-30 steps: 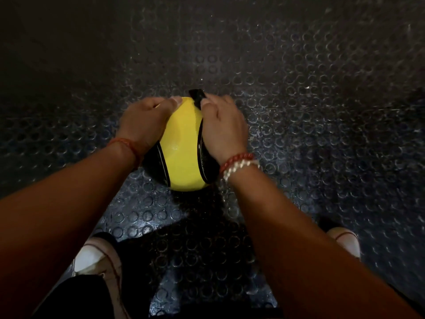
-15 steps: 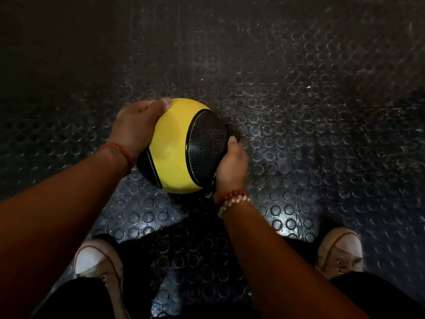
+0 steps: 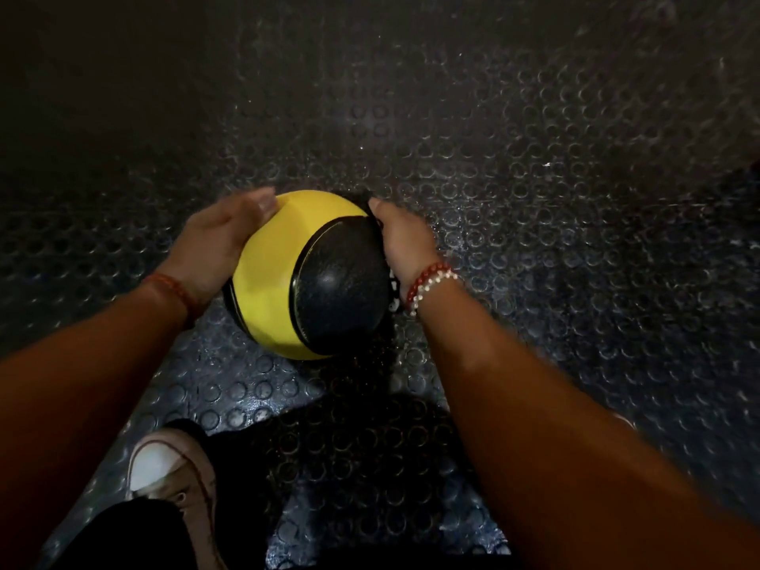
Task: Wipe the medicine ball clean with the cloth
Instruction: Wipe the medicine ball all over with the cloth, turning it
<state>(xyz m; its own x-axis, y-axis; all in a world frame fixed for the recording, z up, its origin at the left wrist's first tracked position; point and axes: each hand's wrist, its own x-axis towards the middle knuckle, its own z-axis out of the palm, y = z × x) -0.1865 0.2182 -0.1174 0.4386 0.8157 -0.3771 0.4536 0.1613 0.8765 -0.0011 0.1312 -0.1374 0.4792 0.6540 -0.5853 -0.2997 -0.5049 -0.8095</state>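
Ball [image 3: 271,281]: glossy yellow. We note a round black pebbled panel facing up and a second black panel just showing at its lower left edge. It rests, as far as we can tell, on the dark studded floor [image 3: 534,199], held between the two hands.

Left hand [image 3: 214,244]: flat against the ball's upper left side, fingers straight and together, gripping nothing.

Right hand [image 3: 405,240]: against the ball's right side, thumb pinning a dark cloth [image 3: 360,198] near the ball's top. We cannot see its other fingers, and little of the cloth shows.

Beads [image 3: 427,281] on the right wrist. A shoe [image 3: 172,466] lies beside the left forearm.
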